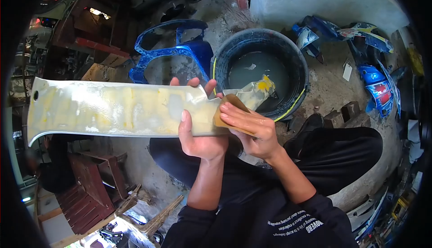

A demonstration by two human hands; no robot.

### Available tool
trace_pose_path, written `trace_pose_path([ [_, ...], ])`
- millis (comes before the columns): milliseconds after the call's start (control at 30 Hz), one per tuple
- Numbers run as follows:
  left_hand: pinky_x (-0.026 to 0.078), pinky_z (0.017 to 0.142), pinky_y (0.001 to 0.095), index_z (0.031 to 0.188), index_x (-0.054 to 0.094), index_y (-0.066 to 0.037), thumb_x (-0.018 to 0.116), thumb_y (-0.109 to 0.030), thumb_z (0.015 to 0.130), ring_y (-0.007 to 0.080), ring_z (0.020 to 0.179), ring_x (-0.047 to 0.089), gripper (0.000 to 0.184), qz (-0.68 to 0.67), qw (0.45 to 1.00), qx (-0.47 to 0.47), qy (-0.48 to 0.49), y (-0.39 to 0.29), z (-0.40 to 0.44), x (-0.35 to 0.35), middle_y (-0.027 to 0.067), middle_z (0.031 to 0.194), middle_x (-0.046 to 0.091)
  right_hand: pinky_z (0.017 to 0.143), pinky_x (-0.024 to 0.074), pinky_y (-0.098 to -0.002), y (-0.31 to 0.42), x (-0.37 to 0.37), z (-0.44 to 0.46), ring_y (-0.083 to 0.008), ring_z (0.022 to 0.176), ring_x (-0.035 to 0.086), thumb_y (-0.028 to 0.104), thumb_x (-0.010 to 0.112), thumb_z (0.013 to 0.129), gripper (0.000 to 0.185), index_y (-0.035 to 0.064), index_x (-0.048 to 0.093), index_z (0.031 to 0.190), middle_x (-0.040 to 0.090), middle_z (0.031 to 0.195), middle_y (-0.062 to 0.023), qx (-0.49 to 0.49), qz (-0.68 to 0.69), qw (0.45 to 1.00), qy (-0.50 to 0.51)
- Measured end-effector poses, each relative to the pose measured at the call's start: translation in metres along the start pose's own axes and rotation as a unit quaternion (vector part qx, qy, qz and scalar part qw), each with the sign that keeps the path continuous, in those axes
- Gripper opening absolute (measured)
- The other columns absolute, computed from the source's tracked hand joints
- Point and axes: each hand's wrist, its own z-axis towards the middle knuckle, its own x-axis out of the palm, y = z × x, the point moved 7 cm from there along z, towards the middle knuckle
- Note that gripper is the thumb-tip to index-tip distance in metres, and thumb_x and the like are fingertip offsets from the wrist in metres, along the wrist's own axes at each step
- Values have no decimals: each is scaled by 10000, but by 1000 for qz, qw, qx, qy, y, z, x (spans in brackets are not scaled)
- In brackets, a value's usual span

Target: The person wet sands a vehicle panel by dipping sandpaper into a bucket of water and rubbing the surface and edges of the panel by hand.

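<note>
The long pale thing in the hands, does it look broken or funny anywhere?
Nothing looks clearly broken, but the panel looks odd: its colour is blotchy white, yellow and grey instead of even. Its narrow end, over the tub, has a bright yellow patch that stands out.

head view | worn on head | faces forward, down | fairly near
</note>
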Motion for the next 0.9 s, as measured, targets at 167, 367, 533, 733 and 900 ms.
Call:
trace_pose_path([
  [167, 453, 1026, 526, 1569, 283, -84, 457, -374, 968, 433, 1312, 509, 689, 2, 1000, -2, 29, 0, 0, 1, 208, 1422, 480, 1088, 494, -442, -24, -16, -28, -306, 1227, 663, -16, 712, 832, 371, 13, 735, 1201, 721, 1241, -161, 13, -20, 1000, -7],
  [367, 430, 1060, 550, 1568, 280, -84, 453, -393, 968, 441, 1342, 483, 697, 7, 1000, -6, 20, 2, 2, 8, 218, 1436, 472, 1108, 477, -464, 4, 0, 7, -325, 1241, 652, -51, 704, 792, 415, 1, 731, 1203, 723, 1237, -164, -21, 5, 1000, 13],
  [533, 355, 1123, 602, 1568, 272, -78, 434, -388, 978, 471, 1407, 413, 686, 9, 1000, 8, 25, 1, 4, 7, 231, 1477, 443, 1067, 498, -456, -13, -13, -11, -368, 1212, 665, -9, 664, 879, 281, -33, 744, 1147, 722, 1208, -213, -12, 47, 999, 3],
  [733, 327, 1151, 614, 1571, 258, -79, 436, -382, 980, 480, 1434, 379, 688, -12, 999, 16, 25, -4, 4, 12, 255, 1500, 412, 1123, 462, -468, -2, -1, 3, -318, 1236, 655, -40, 690, 850, 365, 14, 732, 1209, 713, 1252, -169, -45, 57, 997, 32],
  [900, 325, 1155, 621, 1582, 232, -82, 434, -383, 981, 498, 1438, 364, 702, 13, 998, 9, 58, 1, 1, 14, 264, 1505, 401, 1038, 527, -456, -15, -13, -13, -365, 1169, 690, -2, 646, 874, 280, -38, 751, 1131, 730, 1169, -230, -42, 33, 999, 2],
])
